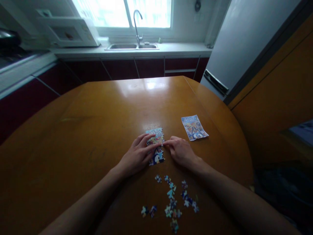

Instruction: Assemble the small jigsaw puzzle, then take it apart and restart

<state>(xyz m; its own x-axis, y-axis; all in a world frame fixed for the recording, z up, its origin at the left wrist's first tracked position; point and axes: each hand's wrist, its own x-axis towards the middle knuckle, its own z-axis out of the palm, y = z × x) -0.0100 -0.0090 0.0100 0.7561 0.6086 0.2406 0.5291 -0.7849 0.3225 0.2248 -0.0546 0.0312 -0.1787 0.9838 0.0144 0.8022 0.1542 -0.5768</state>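
Observation:
A partly assembled jigsaw puzzle (158, 132) lies on the wooden table, pale blue at its far end, with a dark blue cartoon figure at the near end. My left hand (139, 151) rests over its left side with fingers stretched across it, hiding part of the picture. My right hand (179, 150) is at the jagged right edge, its index fingertip touching there and the other fingers curled in. Anything held under those fingers is too small or hidden to make out. Loose puzzle pieces (170, 194) lie scattered nearer to me, between my forearms.
A printed reference picture (195, 128) lies on the table (110, 107) to the right of the puzzle. Past the far edge are a counter with a sink (123, 46), a faucet (137, 27) and a white microwave (69, 32). A fridge (244, 39) stands at the right.

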